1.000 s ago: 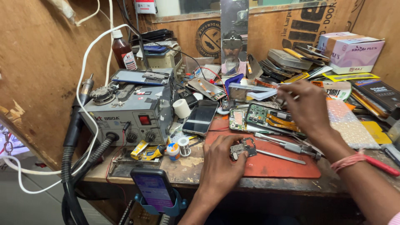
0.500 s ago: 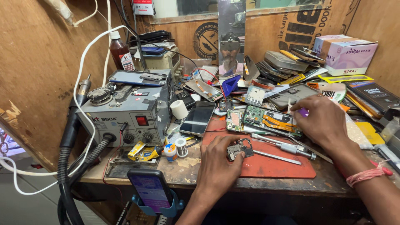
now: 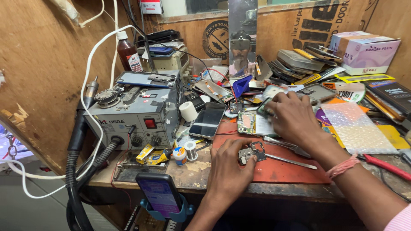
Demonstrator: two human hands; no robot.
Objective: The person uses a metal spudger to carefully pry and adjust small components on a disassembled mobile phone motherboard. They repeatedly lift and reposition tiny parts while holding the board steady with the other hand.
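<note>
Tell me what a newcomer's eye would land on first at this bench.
The grey rework station at the left, thick black hoses hanging off its front, dominates the crowded bench. At the centre, on the red mat, the left hand pinches a small circuit board, while the right hand rests on an opened phone just behind it. At the near edge, a lit phone stands in a blue holder.

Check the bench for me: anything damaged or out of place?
Nothing looks spilled. The phone on the red mat lies opened under the right hand, and the left hand holds its bare circuit board; clutter crowds the back.
</note>
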